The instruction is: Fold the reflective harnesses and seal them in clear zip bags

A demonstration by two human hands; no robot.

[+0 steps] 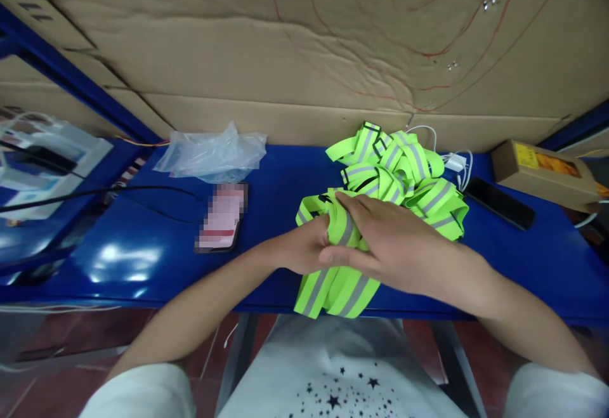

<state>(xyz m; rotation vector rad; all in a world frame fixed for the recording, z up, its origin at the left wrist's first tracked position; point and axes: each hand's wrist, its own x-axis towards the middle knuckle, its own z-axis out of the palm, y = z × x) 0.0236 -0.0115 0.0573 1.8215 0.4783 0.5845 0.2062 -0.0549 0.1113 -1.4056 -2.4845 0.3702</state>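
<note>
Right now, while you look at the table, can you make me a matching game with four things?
Things:
1. green straps
2. plastic bag
3. phone near the box
4. box

Clues:
A. dark screen
B. brown with a yellow patch
C. touched by the left hand and right hand
D. see-through and crumpled

Right pairs: 1-C, 2-D, 3-A, 4-B

The person wears a pale, near-white shirt (347, 343), at six o'clock, its front printed with dark stars (333, 401) of mixed sizes among small dots. Plain short sleeves (143, 396) of matching colour show at seven and four o'clock.
</note>
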